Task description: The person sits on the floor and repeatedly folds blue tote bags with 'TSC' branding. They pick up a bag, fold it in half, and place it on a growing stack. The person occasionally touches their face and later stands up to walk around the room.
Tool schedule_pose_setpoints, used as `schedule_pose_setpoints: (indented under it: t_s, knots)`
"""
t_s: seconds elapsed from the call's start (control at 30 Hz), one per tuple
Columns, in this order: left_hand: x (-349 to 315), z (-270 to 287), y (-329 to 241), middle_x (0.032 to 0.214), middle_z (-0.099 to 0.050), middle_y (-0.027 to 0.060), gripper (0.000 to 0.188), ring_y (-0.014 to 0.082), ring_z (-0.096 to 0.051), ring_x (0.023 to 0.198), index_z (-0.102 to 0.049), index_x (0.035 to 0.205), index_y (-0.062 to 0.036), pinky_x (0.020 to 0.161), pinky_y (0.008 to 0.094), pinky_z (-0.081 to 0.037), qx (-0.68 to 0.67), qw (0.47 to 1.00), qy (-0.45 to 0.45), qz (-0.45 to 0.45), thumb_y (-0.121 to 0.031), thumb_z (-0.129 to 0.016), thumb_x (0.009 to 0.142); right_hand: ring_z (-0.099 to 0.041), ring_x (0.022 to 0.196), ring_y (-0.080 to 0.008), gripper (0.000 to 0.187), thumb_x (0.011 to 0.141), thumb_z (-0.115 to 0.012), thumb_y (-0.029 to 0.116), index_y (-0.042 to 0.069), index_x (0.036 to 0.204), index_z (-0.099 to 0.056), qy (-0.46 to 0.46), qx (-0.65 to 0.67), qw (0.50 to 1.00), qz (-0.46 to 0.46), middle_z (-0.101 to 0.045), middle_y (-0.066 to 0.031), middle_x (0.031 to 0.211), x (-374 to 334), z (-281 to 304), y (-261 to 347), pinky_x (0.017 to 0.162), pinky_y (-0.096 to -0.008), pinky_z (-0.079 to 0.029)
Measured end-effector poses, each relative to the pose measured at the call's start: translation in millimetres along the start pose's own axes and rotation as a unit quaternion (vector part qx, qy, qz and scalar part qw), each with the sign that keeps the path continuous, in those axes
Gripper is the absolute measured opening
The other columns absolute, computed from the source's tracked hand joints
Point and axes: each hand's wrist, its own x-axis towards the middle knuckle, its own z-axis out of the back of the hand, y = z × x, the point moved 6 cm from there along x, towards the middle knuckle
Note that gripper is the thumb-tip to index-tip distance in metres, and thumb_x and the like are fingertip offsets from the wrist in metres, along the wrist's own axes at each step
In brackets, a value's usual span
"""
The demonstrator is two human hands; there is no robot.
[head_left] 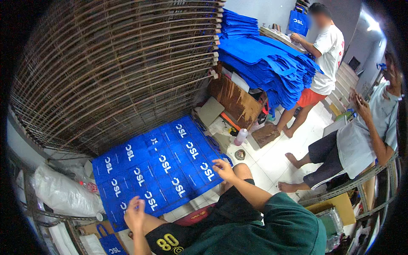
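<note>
Arranging flat, white-printed blue fabric (146,163), apparently. My left hand (135,214) and right hand (224,171), apart, unclenched, probably need its edge next.

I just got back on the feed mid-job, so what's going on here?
The person's left hand and right hand are at the near edge of blue printed fabric, spread beside tall wire racks. Whether either hand grips it isn't clear. A co-worker in a white shirt stands by a heap of blue pieces; another person sits at the right.
</note>
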Motion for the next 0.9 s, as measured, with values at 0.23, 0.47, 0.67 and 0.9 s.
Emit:
schedule_pose_setpoints:
  t_s: [0.23,0.47,0.67,0.9]
  knots:
    - [-161.9,-8.8,-315.6,0.093,-0.057,0.0131,0.027,0.0262,-0.052,0.09,-0.061,0.095,0.0012,0.079,0.0375,-0.038,-0.458,0.493,0.592,-0.443,-0.022,-0.059,0.081,-0.063,0.08,-0.0276,0.029,0.076,-0.061,0.02,0.01,0.103,-0.059,0.047,-0.102,0.993,0.04,-0.064,-0.014,0.089,-23.5,-1.6,-25.7,0.07,-0.0368,-0.049]
    - [-174.0,-20.2,-294.3,0.08,-0.061,0.014,0.02,0.0264,-0.059,0.071,-0.062,0.088,0.0036,0.065,0.038,-0.046,-0.644,0.531,0.471,-0.284,-0.016,-0.059,0.083,-0.061,0.071,-0.0199,0.029,0.074,-0.062,0.016,0.004,0.101,-0.06,0.096,-0.108,0.983,0.109,-0.064,-0.0107,0.078,-22.8,-18.9,-33.6,0.067,-0.0328,-0.049]
    - [-158.9,-7.5,-336.6,0.078,-0.06,0.0159,0.022,0.028,-0.059,0.068,-0.061,0.085,0.0058,0.061,0.036,-0.047,-0.741,0.452,0.467,-0.17,-0.016,-0.057,0.083,-0.063,0.078,-0.0304,0.028,0.074,-0.063,0.018,0.008,0.1,-0.061,0.074,-0.122,0.989,0.04,-0.064,-0.0162,0.084,-26.0,-5.2,-37.9,0.068,-0.0371,-0.048]
    - [-171.2,-9.8,-370.7,0.067,-0.055,0.0109,0.019,0.0218,-0.054,0.056,-0.056,0.069,0.0011,0.049,0.0295,-0.04,-0.702,0.46,0.509,-0.19,-0.011,-0.056,0.084,-0.063,0.077,-0.0286,0.03,0.074,-0.063,0.022,0.01,0.102,-0.061,0.101,-0.114,0.988,0.005,-0.065,-0.0149,0.086,-25.2,-11.8,-31.6,0.071,-0.0366,-0.049]
